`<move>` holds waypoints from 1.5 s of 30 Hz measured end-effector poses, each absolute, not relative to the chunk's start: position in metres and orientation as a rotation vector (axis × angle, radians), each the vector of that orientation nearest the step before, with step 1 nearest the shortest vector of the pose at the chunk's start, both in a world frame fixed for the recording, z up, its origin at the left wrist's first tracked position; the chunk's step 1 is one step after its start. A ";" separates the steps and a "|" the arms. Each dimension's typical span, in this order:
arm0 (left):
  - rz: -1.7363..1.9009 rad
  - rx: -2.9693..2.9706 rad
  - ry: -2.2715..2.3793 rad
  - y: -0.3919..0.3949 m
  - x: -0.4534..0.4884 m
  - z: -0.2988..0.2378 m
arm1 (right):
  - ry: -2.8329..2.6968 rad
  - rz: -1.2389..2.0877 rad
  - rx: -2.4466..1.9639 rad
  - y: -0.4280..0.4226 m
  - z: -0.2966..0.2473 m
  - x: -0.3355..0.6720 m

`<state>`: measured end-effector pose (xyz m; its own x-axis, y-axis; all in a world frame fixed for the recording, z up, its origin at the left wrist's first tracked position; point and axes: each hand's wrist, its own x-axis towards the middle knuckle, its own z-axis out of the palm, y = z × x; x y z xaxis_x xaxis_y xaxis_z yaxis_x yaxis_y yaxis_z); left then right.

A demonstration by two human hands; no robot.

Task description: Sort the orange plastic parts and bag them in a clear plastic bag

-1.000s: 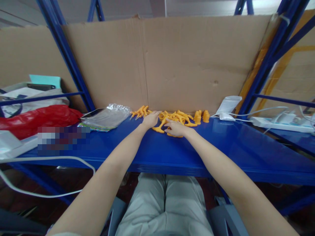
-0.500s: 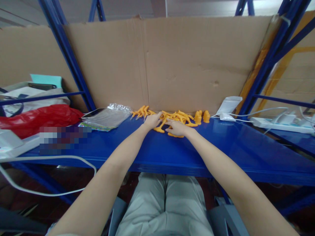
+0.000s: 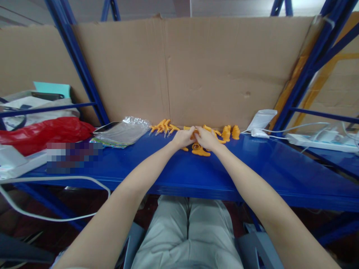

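My left hand (image 3: 183,138) and my right hand (image 3: 206,138) meet over the pile at the back of the blue shelf. Between their closed fingers is a yellow-orange plastic piece (image 3: 195,135), largely covered by them. Just below the fingertips lies a curved orange plastic handle (image 3: 201,152) with a round opening facing up. More orange pieces (image 3: 206,127) show behind and right of my right hand. To the left of my left hand sit several orange pieces with small metal chains (image 3: 162,126).
Upright orange parts (image 3: 226,133) stand at the right by the cardboard backing (image 3: 207,71). Clear plastic bags (image 3: 123,131) and a red bag (image 3: 50,133) lie left. A white power strip (image 3: 322,142) and cables are far right; a white cable loop (image 3: 70,179) hangs at the front left.
My hands have come together from spread positions over the pile and now grip an orange piece between them. The left hand moved right; the handle below the right hand is uncovered.
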<state>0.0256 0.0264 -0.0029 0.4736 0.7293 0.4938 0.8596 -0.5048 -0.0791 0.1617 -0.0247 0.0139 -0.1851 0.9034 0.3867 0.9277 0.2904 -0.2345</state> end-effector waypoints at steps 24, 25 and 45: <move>-0.618 -2.384 -1.326 0.037 0.002 -0.001 | -2.148 -0.308 -1.319 -0.013 0.018 0.182; -0.621 -2.378 -1.351 0.037 0.000 0.000 | -2.173 -0.306 -1.289 -0.013 0.018 0.181; -0.405 -2.230 -1.704 0.033 -0.006 0.009 | -2.154 -0.101 -1.298 -0.023 0.014 0.169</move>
